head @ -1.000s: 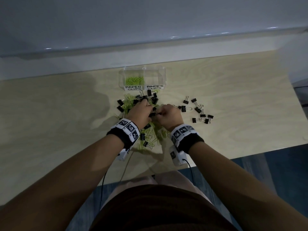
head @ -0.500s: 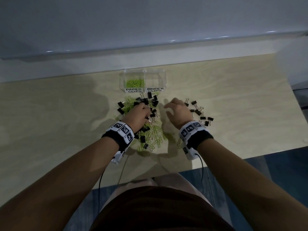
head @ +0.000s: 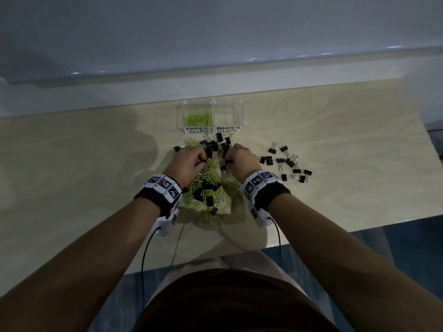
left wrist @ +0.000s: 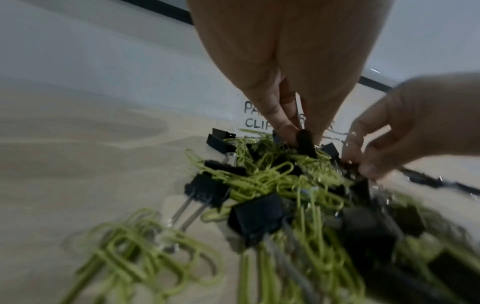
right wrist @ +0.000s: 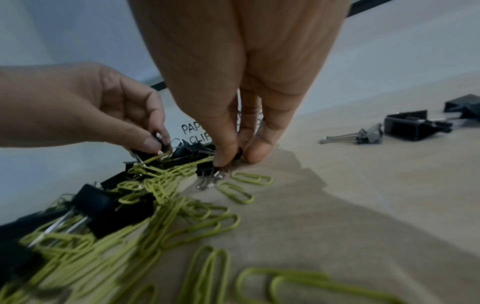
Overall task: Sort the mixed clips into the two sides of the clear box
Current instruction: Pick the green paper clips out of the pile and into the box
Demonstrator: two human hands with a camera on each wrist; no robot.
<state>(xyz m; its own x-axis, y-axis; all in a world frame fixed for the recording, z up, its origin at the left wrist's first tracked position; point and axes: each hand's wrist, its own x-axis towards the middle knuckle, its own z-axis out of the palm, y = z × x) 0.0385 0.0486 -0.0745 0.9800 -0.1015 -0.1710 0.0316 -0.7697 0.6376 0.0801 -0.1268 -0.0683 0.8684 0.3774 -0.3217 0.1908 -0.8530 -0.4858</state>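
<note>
Head view — left hand (head: 189, 164) pinching binder clip (left wrist: 306, 144), upright.

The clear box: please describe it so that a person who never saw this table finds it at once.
On the pale wooden table, look at the far edge, just beyond the mixed clips. The clear box stands there, the only container, with two labels: PAPER CLIPS, holding green clips, and BINDER CLIPS.

— The table (head: 335, 140)?
— Pale wood grain, matt and smooth.
— And the clear box (head: 239, 111)?
— Glossy see-through plastic, with white paper labels (head: 197, 130).
— The clips?
— Binder clips (right wrist: 405, 125): matt black bodies, shiny metal wire handles. Paper clips (right wrist: 235, 193): smooth green coating.
</note>
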